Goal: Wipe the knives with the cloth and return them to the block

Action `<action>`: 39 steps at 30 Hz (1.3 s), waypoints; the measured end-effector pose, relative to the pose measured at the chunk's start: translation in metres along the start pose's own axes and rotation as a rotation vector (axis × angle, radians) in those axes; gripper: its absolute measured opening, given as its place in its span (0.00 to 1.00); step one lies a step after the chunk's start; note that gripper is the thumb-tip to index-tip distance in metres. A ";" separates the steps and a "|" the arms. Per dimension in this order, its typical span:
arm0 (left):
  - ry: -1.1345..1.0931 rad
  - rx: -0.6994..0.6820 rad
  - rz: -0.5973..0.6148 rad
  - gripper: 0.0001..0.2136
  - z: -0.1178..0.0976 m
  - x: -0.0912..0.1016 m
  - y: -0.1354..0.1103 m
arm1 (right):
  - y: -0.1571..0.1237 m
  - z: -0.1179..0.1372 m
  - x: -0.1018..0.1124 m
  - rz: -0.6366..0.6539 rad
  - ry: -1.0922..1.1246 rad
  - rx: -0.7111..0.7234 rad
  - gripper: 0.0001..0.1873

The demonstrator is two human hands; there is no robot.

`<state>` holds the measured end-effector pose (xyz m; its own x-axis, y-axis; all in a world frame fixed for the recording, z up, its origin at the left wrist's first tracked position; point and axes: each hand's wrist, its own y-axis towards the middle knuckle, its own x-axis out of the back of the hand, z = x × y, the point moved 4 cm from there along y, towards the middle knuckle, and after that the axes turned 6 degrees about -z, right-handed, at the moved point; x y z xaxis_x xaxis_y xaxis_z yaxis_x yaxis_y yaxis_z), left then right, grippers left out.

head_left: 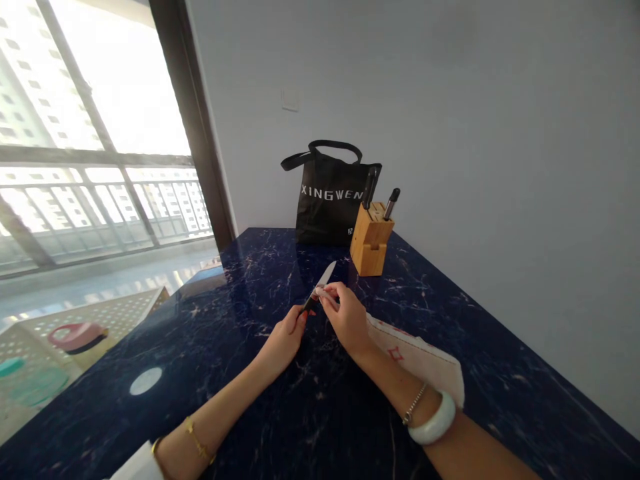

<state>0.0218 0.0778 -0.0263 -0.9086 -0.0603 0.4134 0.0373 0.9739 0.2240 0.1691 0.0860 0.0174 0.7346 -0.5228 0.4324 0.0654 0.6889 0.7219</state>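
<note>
A knife (327,274) with a black handle points away from me over the middle of the dark blue marbled table (310,427). My left hand (284,337) is closed around its handle. My right hand (349,321) pinches a corner of a white cloth (425,360) with red markings against the blade, close to the handle. The rest of the cloth trails back under my right forearm onto the table. Exactly how the fabric wraps the blade is hidden by my fingers.
A wooden knife block (373,247) with two dark-handled pieces in it stands beyond my hands. Behind it is a black tote bag (324,217) near the wall. A white disc (146,381) lies on the left. A perforated basket (135,310) with bottles sits beside the table's left edge.
</note>
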 end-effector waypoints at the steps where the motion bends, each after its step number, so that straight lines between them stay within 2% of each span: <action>1: 0.048 -0.043 -0.005 0.15 -0.003 -0.001 -0.003 | -0.001 0.004 -0.002 0.028 0.016 0.028 0.05; 3: 0.112 -0.083 -0.010 0.12 -0.009 -0.002 -0.006 | -0.004 0.009 -0.005 0.079 0.013 0.087 0.06; 6: 0.176 -0.065 -0.014 0.12 -0.013 -0.002 -0.009 | -0.005 0.010 -0.009 0.131 -0.022 0.122 0.06; 10: 0.227 -0.101 -0.009 0.11 -0.016 -0.003 -0.010 | -0.005 0.009 -0.006 0.105 0.008 0.088 0.07; 14: 0.208 -0.119 -0.031 0.11 -0.016 -0.002 -0.010 | -0.005 0.012 -0.005 0.102 0.035 0.125 0.09; 19: 0.224 -0.080 -0.094 0.13 -0.021 0.002 -0.013 | -0.008 0.006 -0.013 0.230 -0.112 0.093 0.06; 24: 0.155 -0.100 -0.165 0.14 -0.029 0.005 -0.013 | -0.006 0.001 -0.010 0.139 -0.097 -0.019 0.06; 27: 0.109 -0.081 -0.203 0.16 -0.023 0.011 -0.009 | -0.006 -0.001 -0.006 0.121 -0.075 -0.073 0.05; 29: 0.105 -0.058 -0.214 0.16 -0.016 0.014 -0.007 | -0.005 0.002 -0.002 0.059 -0.069 -0.064 0.06; 32: 0.135 -0.043 -0.158 0.15 -0.010 0.009 -0.007 | -0.004 0.010 0.001 0.005 -0.051 0.022 0.07; 35: 0.215 -0.054 -0.062 0.13 -0.010 0.000 -0.009 | -0.004 0.017 -0.004 0.085 -0.044 0.129 0.07; 39: 0.287 -0.004 -0.042 0.15 -0.011 -0.002 -0.010 | -0.003 0.013 -0.007 0.155 -0.141 0.134 0.06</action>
<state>0.0278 0.0661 -0.0198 -0.7545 -0.1604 0.6364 0.0042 0.9685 0.2490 0.1546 0.0809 0.0188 0.6268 -0.4873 0.6079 -0.1382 0.6984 0.7023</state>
